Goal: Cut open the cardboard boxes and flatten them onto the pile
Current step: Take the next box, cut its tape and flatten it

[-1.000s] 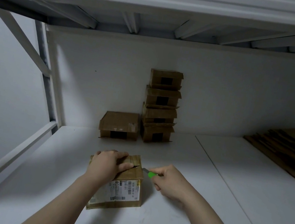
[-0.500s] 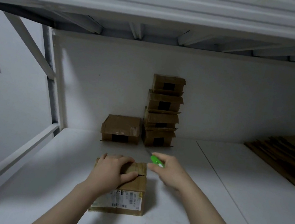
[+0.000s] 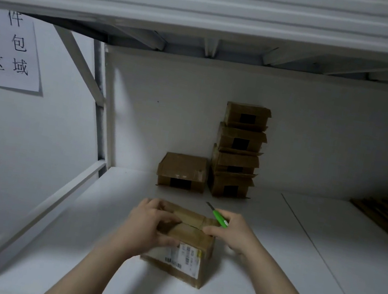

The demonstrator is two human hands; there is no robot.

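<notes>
Gripping taped cardboard box (image 3: pixel 192 236), left hand (image 3: pixel 146 226); green cutter (image 3: pixel 220 219) in right hand (image 3: pixel 233 233)

Matt brown cardboard box (image 3: pixel 184 242); glossy green plastic knife (image 3: pixel 220 218); smooth white shelf (image 3: pixel 269 275).

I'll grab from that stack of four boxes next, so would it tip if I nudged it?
Probably tippy: the stack is tall, narrow, and its boxes sit slightly offset. Their loose, gaping flaps suggest uneven seating, so upper boxes might slide. The wall close behind would likely stop a backward fall.
</notes>
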